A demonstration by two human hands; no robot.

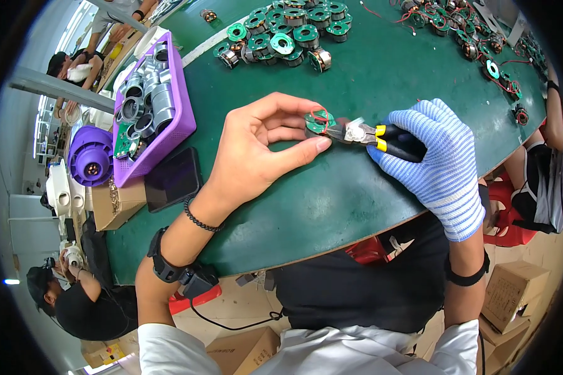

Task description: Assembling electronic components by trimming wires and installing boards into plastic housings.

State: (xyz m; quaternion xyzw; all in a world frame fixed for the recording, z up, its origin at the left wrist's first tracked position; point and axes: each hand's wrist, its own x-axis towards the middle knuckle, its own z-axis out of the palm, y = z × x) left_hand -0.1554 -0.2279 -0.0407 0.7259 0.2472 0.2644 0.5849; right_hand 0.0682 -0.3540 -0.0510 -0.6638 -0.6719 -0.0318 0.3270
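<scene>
Over the middle of the green table (281, 212), my bare left hand (266, 140) pinches a small motor part with a green circuit board and red wires (318, 122) between thumb and fingers. My right hand (435, 162), in a blue-and-white striped glove, is wrapped round the black and yellow handles of a pair of pliers (355, 132). The jaws point left and meet the motor part at its wires. Something whitish shows on the pliers' head; I cannot make out what it is. Whether the jaws grip a wire is too small to tell.
Several similar motor parts (284, 31) are heaped at the far middle, with another wired heap (463, 31) at the far right. On the left stand a purple basket (184, 109) of metal cylinders, a dark tablet-like slab (174, 180) and a cardboard box (122, 203). Other people work nearby.
</scene>
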